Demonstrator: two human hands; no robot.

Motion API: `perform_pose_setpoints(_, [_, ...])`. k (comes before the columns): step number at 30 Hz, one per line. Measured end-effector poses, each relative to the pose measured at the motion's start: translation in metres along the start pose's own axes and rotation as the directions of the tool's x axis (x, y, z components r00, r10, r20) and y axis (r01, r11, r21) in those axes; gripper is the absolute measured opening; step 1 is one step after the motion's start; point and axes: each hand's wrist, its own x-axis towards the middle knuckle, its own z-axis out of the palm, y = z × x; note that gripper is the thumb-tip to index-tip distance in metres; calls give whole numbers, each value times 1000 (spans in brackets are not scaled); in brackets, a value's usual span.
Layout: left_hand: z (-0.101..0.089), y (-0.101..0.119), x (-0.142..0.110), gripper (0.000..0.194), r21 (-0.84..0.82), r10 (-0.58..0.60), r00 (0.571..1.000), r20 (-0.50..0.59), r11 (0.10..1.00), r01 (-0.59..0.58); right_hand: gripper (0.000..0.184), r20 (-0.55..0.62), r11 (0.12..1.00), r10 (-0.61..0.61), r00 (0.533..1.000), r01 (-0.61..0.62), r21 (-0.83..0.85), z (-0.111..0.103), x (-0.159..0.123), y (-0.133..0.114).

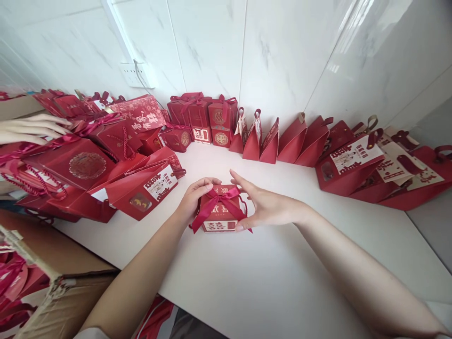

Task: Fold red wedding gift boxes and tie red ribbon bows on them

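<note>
A small red gift box (221, 212) with a dark-red ribbon bow on top stands on the white table in front of me. A white label with red characters runs along its front, and a twisted red cord shows at its right side. My left hand (198, 197) is closed on the box's left edge, thumb at the upper corner and fingertips behind it. On the other side my right hand (266, 205) is open, fingers and thumb spread apart. Its thumb is at the front right corner by the ribbon tail; I cannot tell whether it touches.
Red gift boxes (84, 165) are heaped at the left, where another person's hand (35, 128) rests on them. Stacked boxes (201, 117) and a row of triangular boxes (270, 146) line the wall. More boxes (348, 165) stand right. An opened carton (74, 263) sits lower left.
</note>
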Motion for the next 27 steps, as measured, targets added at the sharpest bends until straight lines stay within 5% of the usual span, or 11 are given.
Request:
perform_pose_setpoints(6, [-8, -4, 8, 26, -87, 76, 986, -146, 992, -89, 132, -106, 962, -155, 982, 175, 211, 34, 30, 50])
perform_pose_setpoints(9, [-8, -2, 7, 30, -119, 79, 987, -140, 988, -96, 130, -191, 960, -212, 959, 241, 145, 49, 39, 68])
perform_pose_setpoints(15, [-12, -9, 12, 55, -130, 155, 971, -185, 975, -181, 129, -315, 934, -140, 939, 230, 271, 55, 42, 71])
perform_pose_setpoints(18, [-13, -22, 18, 68, -107, 163, 980, -117, 979, -175, 116, -392, 880, -74, 917, 245, 407, 48, 45, 71])
perform_pose_setpoints(22, [-10, -39, 24, 66, 127, 237, 971, 20, 963, -237, 83, -495, 845, 1, 869, 264, 466, 40, 47, 71])
perform_pose_setpoints(27, [2, -53, 45, 59, 246, 286, 953, -100, 935, -255, 67, -558, 888, -22, 830, 273, 371, 40, 47, 70])
